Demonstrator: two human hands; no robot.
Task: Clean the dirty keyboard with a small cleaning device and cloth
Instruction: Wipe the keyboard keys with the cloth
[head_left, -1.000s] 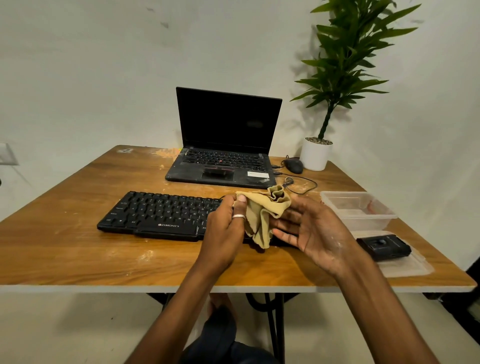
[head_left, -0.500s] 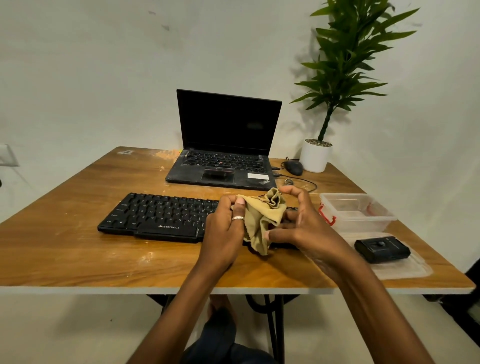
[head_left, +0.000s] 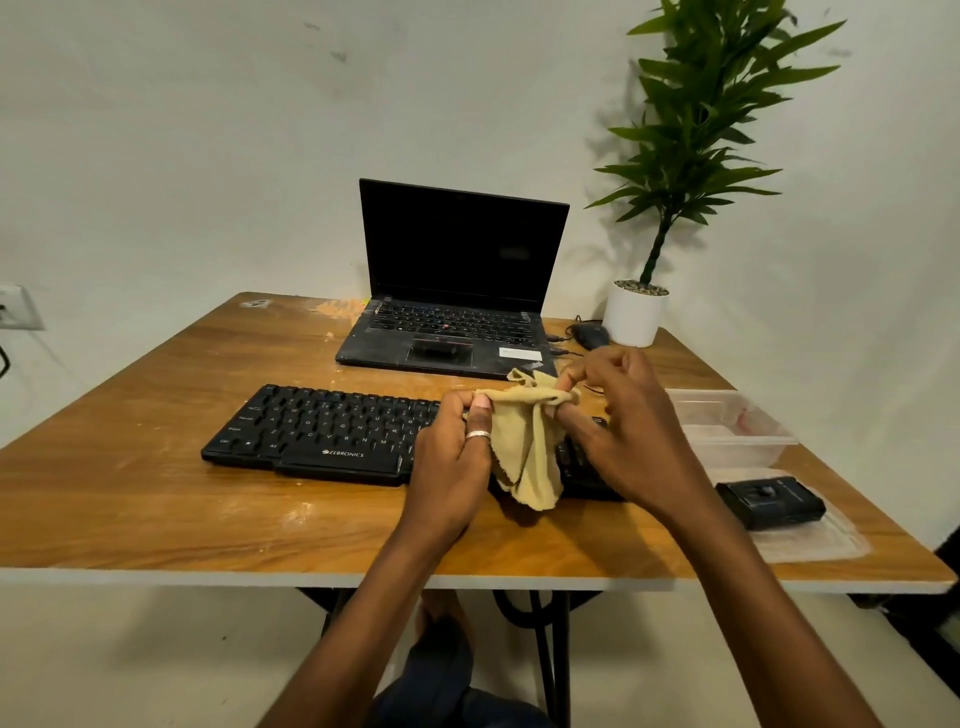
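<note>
A black keyboard (head_left: 322, 431) lies across the middle of the wooden table (head_left: 130, 499). Above its right part I hold a yellow cloth (head_left: 524, 447) between both hands. My left hand (head_left: 452, 457) pinches the cloth's top left edge with thumb and fingers. My right hand (head_left: 618, 426) grips its top right edge, and the rest of the cloth hangs down between them. The small black cleaning device (head_left: 769, 501) rests on a clear plastic lid (head_left: 810, 540) at the right. My hands and the cloth hide the keyboard's right end.
An open black laptop (head_left: 452, 312) stands behind the keyboard. A mouse (head_left: 589, 335) and a potted plant (head_left: 636, 312) are at the back right. A clear plastic box (head_left: 727, 426) sits right of my right hand. Pale dust marks the table.
My right hand has closed on the cloth's right edge and lifted it, stretching the top edge between both hands. The left hand has kept its hold.
</note>
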